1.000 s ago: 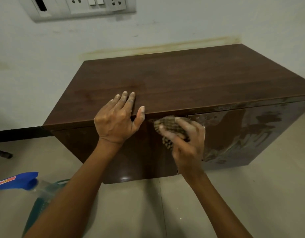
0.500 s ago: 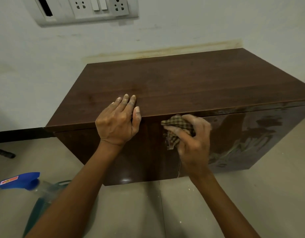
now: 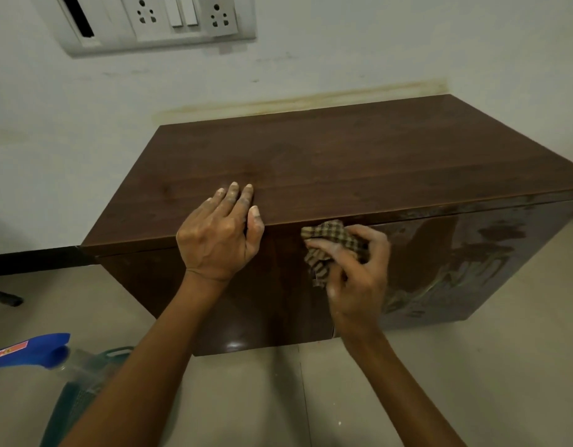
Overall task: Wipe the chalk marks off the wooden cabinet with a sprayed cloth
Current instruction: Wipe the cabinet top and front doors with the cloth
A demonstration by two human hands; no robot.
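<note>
- Pale wall (image 3: 375,53) with a socket panel (image 3: 156,21) backs a dark wooden cabinet (image 3: 343,162), which stands on a tiled floor (image 3: 472,366).
- Left hand (image 3: 219,233): laid flat and open on the top at its front edge, thumb over the lip, gripping nothing; likely a brace for the body while the other arm rubs.
- Right hand (image 3: 359,272): fingers curled shut around a bunched checked cloth (image 3: 333,243), pressing it to the upper front, just under the top edge near the door seam.
- Smears (image 3: 472,262): pale streaks on the right door, beside the cloth, apparently the marks left to clear; the left door looks clean.
- Spray bottle (image 3: 36,350): low left on the floor, well apart from both hands, presumably kept near for re-wetting.
</note>
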